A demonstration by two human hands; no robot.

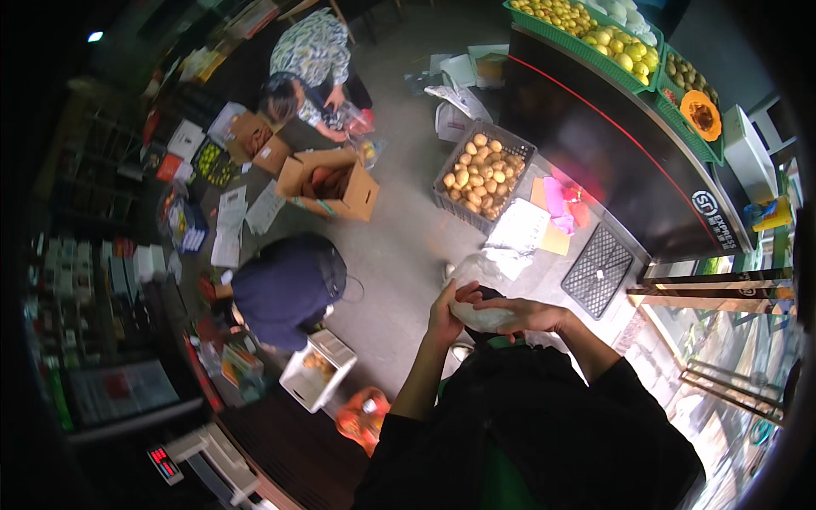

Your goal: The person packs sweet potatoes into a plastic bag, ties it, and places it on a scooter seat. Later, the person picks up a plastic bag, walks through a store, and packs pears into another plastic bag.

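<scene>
Both my hands meet in front of my body around a bunched translucent white plastic bag (481,293). My left hand (448,312) grips its left side, the fingers curled up against it. My right hand (529,317) comes in from the right, its fingers stretched under and around the bag's lower part. What the bag holds, if anything, cannot be made out. Just beyond the bag, white plastic sheeting (517,233) lies on the floor. Behind that stands a black plastic crate (460,217) of potatoes (478,175).
Two people bend over goods at left. Between them is an open cardboard box (357,197); a white bin (303,389) and an orange net bag (363,417) are nearer. A black lattice tray (598,271) lies right, by a counter with green fruit baskets (586,48).
</scene>
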